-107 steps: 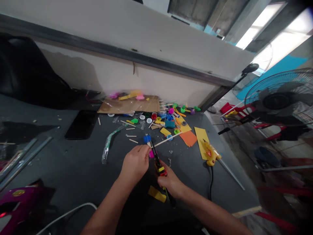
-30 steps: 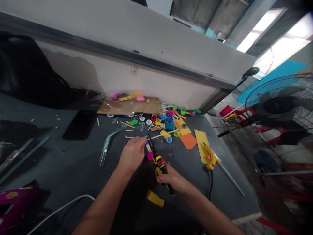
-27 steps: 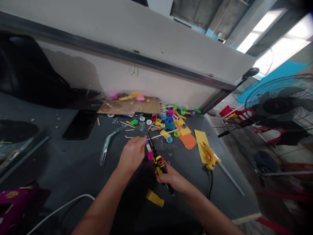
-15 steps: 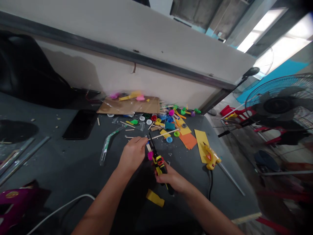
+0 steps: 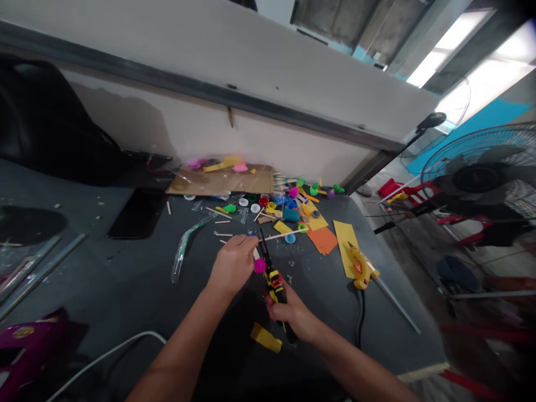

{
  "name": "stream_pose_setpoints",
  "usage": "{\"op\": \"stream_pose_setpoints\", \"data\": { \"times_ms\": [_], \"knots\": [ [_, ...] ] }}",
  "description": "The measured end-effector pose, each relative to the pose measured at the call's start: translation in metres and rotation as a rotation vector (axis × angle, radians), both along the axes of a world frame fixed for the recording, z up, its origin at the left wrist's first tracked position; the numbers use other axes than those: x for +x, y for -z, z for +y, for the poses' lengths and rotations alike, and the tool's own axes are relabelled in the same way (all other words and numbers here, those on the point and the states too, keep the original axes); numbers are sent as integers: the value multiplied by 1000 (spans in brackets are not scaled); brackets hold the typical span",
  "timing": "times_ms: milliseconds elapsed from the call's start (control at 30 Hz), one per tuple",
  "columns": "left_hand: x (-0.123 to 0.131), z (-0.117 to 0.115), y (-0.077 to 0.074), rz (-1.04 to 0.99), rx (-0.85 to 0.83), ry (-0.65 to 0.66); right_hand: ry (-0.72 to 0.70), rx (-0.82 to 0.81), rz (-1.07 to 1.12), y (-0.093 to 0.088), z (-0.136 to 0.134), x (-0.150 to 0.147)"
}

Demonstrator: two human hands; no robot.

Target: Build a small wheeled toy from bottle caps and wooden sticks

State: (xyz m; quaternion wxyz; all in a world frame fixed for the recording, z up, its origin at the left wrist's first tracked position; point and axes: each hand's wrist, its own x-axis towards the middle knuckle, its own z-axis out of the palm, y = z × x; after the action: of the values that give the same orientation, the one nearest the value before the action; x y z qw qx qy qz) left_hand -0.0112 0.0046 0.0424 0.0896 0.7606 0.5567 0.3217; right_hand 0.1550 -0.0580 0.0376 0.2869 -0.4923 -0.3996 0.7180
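Observation:
My left hand [image 5: 233,265] is closed, pinching a thin wooden stick [image 5: 281,234] that runs to the right over the dark table [image 5: 125,279]; a pink cap [image 5: 259,266] sits on a short stick just under its fingers. My right hand [image 5: 293,314] grips the black, yellow and red handle of a pair of pliers [image 5: 274,279]. The pliers' black jaws point up and meet the stick beside my left fingertips.
A yellow glue gun [image 5: 360,267] lies to the right on yellow paper, its black cord running toward me. Coloured caps, sticks and paper pieces [image 5: 288,209] litter the far side. A black phone [image 5: 140,213] lies left, a standing fan [image 5: 481,178] at right.
Both hands and the pliers have shifted slightly right and toward me. The long stick has swung so that its far end points more to the right.

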Motion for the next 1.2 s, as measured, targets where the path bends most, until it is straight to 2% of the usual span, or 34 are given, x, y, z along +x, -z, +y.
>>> {"op": "stream_pose_setpoints", "data": {
  "times_ms": [300, 467, 600, 733, 867, 1200],
  "knots": [
    [5, 2, 6, 34, -36, 14, -37, 64, -83, 5, 0, 7],
    [7, 3, 10, 24, -40, 30, -11, 29, -114, 11, 0, 8],
    [8, 4, 10, -20, -57, 40, -30, 3, -112, 7, 2, 9],
    [5, 4, 6, -110, -102, 70, -22, 137, -161, 1, 4, 11],
    [2, 3, 3, -148, -185, 20, -50, 258, -229, -1, 4, 12],
    [3, 4, -2, -338, -287, 2, -65, 141, -179, -5, 7, 16]
  ]
}}
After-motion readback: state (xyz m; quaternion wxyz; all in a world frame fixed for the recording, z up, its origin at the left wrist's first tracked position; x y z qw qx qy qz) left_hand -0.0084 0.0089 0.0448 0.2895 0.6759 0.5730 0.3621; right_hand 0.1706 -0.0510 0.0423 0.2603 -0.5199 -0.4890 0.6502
